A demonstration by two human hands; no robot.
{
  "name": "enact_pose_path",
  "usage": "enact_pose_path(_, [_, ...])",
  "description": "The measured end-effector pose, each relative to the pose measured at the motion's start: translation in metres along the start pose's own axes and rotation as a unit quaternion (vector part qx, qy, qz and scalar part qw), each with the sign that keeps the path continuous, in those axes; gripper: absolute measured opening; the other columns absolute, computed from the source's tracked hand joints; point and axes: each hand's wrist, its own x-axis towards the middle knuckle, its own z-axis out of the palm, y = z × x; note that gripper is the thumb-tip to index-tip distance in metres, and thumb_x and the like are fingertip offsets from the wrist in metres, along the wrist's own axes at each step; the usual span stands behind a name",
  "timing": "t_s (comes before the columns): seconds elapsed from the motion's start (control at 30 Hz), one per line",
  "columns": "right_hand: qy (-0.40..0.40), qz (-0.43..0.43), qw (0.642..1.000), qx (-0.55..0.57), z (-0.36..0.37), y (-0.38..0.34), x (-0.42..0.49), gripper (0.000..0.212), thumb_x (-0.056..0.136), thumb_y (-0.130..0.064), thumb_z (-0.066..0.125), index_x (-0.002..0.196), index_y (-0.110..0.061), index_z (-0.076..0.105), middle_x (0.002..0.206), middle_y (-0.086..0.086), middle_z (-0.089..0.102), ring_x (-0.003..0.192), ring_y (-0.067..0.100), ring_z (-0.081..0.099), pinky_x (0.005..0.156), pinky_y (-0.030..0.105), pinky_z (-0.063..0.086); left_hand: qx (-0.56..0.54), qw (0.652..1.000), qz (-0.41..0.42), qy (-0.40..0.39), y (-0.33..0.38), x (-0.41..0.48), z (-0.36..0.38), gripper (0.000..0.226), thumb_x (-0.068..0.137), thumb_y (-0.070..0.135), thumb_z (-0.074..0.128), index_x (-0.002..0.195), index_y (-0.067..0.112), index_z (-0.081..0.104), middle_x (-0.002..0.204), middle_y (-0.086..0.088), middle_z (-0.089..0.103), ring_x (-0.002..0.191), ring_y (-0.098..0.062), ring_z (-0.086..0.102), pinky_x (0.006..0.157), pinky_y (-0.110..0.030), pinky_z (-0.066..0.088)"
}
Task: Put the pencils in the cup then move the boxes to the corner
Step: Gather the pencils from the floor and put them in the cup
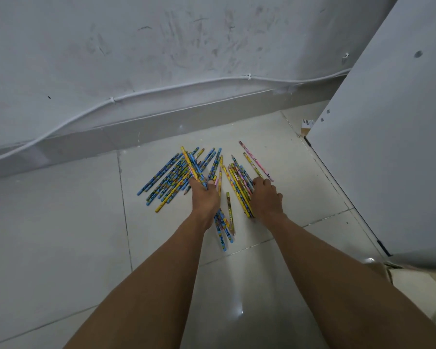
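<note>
Several patterned pencils, blue, yellow and pink, lie scattered in a pile (170,176) on the tiled floor near the wall. My left hand (204,197) is closed around a bundle of pencils (192,164) that sticks up and away from it, with more pencil ends showing below the wrist. My right hand (265,197) rests palm down on the right group of pencils (239,182), fingers curled over them. No cup is in view. A cardboard box edge (304,127) shows behind the white panel.
A grey wall with a white cable (161,90) and a baseboard runs along the back. A large white panel (388,147) stands at the right. Cardboard (388,272) lies at the lower right.
</note>
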Motion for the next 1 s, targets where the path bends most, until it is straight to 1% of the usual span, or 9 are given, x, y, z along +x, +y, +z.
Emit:
enact_pose_path(0.1, [-0.031,0.029,0.998,0.042,0.004,-0.014,0.004,0.047,0.098,-0.038,0.046,0.135,-0.01,0.041,0.138,0.016,0.041,0.127,0.035,0.041,0.101,0.052,0.04,-0.002,1.0,-0.005,0.0,-0.001,0.0,0.001,0.062,0.102,0.028,0.038,0.153,0.018,0.002,0.156,-0.008,0.027,0.139,-0.031,0.035,0.109,-0.05,0.039])
enact_pose_path(0.2, [-0.055,0.025,0.998,0.015,0.009,-0.021,0.003,0.063,0.092,-0.045,0.056,0.139,-0.008,0.035,0.141,0.016,0.035,0.132,0.034,0.034,0.101,0.052,0.04,0.004,1.0,-0.005,0.008,-0.004,0.003,0.001,0.056,0.103,0.024,0.037,0.15,0.016,0.01,0.148,-0.009,0.038,0.13,-0.029,0.044,0.105,-0.048,0.044])
enact_pose_path(0.3, [-0.045,0.025,0.999,0.014,0.012,-0.025,0.004,0.062,0.091,-0.04,0.059,0.137,-0.006,0.035,0.139,0.017,0.035,0.129,0.034,0.036,0.097,0.049,0.042,0.008,1.0,-0.007,0.01,-0.006,0.005,-0.001,0.055,0.102,0.026,0.038,0.149,0.016,0.012,0.146,-0.01,0.041,0.129,-0.03,0.046,0.105,-0.05,0.044])
enact_pose_path(0.43, [-0.057,0.033,0.995,0.076,0.016,-0.035,0.007,0.05,0.092,-0.025,0.057,0.132,-0.001,0.037,0.132,0.02,0.042,0.121,0.036,0.043,0.093,0.045,0.044,0.006,1.0,-0.007,0.011,-0.01,0.008,-0.002,0.054,0.102,0.026,0.039,0.149,0.015,0.015,0.146,-0.01,0.041,0.129,-0.03,0.046,0.106,-0.049,0.043])
enact_pose_path(0.6, [-0.068,0.065,0.991,0.097,0.022,-0.045,0.009,0.054,0.092,-0.025,0.061,0.131,0.003,0.036,0.133,0.023,0.041,0.123,0.038,0.043,0.095,0.043,0.043,0.006,1.0,-0.011,0.012,-0.012,0.01,0.0,0.046,0.101,0.025,0.04,0.143,0.012,0.026,0.136,-0.012,0.05,0.122,-0.03,0.051,0.103,-0.048,0.045])
enact_pose_path(0.67, [-0.073,0.07,0.991,0.091,0.025,-0.047,0.009,0.056,0.093,-0.025,0.061,0.132,0.004,0.034,0.135,0.024,0.04,0.123,0.037,0.044,0.098,0.041,0.042,0.007,1.0,-0.014,0.009,-0.013,0.011,0.0,0.042,0.101,0.025,0.04,0.139,0.013,0.029,0.132,-0.013,0.052,0.118,-0.032,0.054,0.1,-0.049,0.048])
enact_pose_path(0.73, [-0.071,0.071,0.992,0.081,0.028,-0.048,0.008,0.051,0.095,-0.022,0.058,0.132,0.003,0.034,0.135,0.023,0.04,0.122,0.036,0.045,0.099,0.038,0.042,0.007,1.0,-0.019,0.005,-0.013,0.011,0.0,0.038,0.101,0.026,0.039,0.136,0.014,0.031,0.128,-0.015,0.054,0.116,-0.035,0.056,0.098,-0.05,0.049])
enact_pose_path(0.9, [-0.065,0.065,0.994,0.06,0.029,-0.047,-0.002,0.039,0.098,-0.018,0.05,0.129,0.002,0.036,0.131,0.022,0.042,0.113,0.034,0.053,0.09,0.038,0.046,0.002,0.999,-0.033,-0.004,-0.013,0.012,0.0,0.041,0.1,0.029,0.039,0.138,0.018,0.028,0.131,-0.017,0.055,0.119,-0.034,0.056,0.1,-0.053,0.048])
enact_pose_path(1.0, [-0.057,0.046,0.997,0.0,0.026,-0.043,-0.011,0.031,0.1,-0.012,0.042,0.128,0.001,0.037,0.129,0.021,0.046,0.112,0.032,0.055,0.088,0.038,0.049,0.001,0.999,-0.032,-0.008,-0.011,0.008,-0.001,0.043,0.1,0.029,0.039,0.139,0.016,0.027,0.13,-0.018,0.056,0.118,-0.034,0.057,0.099,-0.052,0.048])
